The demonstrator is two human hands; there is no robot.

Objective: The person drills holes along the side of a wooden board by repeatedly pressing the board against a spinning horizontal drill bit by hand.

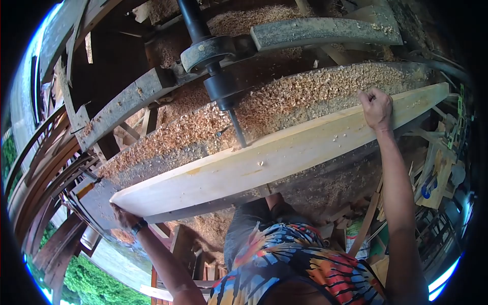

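Note:
A long pale wooden board (pixel 284 155) lies slantwise across the dark work table, from lower left to upper right. The drill bit (pixel 237 129) of a machine meets the board's far edge near the middle, with small shavings around it. My left hand (pixel 124 216) holds the board's left end, its fingers partly hidden under the wood. My right hand (pixel 377 108) is closed on the board's far edge toward the right end, with the thumb side up.
Wood shavings (pixel 315 91) are heaped along the table behind the board. A dark spindle (pixel 218 84) comes down from above. Curved wooden beams (pixel 325 33) lie beyond the table. Bent wooden strips (pixel 46 157) are stacked at the left, and scraps lie at the right.

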